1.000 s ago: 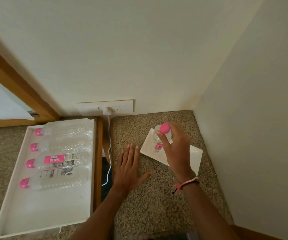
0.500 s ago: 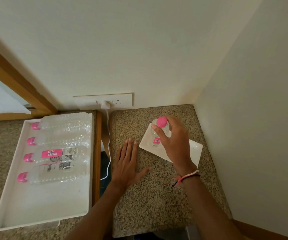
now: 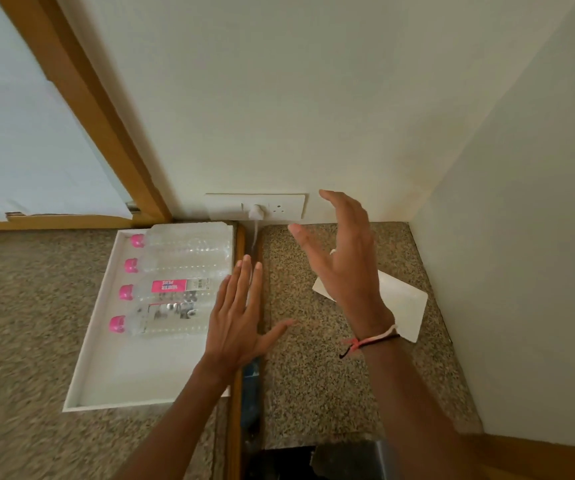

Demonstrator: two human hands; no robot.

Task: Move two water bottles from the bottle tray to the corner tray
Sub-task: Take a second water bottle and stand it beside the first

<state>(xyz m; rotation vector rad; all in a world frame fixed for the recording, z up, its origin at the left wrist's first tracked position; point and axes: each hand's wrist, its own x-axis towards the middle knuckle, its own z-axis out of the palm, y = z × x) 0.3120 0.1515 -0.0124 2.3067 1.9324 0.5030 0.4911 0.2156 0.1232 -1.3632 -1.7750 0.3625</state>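
The white bottle tray [image 3: 89, 358] lies on the left counter and holds several clear water bottles [image 3: 175, 285] on their sides, pink caps to the left. The small white corner tray [image 3: 407, 306] sits on the right counter near the wall corner. My right hand [image 3: 345, 258] hovers raised above the corner tray's left end, fingers apart and empty. It hides whatever stands on that end of the tray. My left hand [image 3: 237, 317] is flat and spread over the right edge of the bottle tray, its fingertips near the bottles' bases, holding nothing.
A wooden strip and a dark gap [image 3: 244, 393] split the two speckled counters. A wall socket with a white plug [image 3: 256, 211] and a hanging cable sits behind the gap. Walls close in the right counter at the back and right. A wooden window frame [image 3: 82, 98] rises at the left.
My right hand has let go of the upright bottle on the corner tray and lifted, open. My left hand has left the right counter and moved left over the bottle tray's edge.
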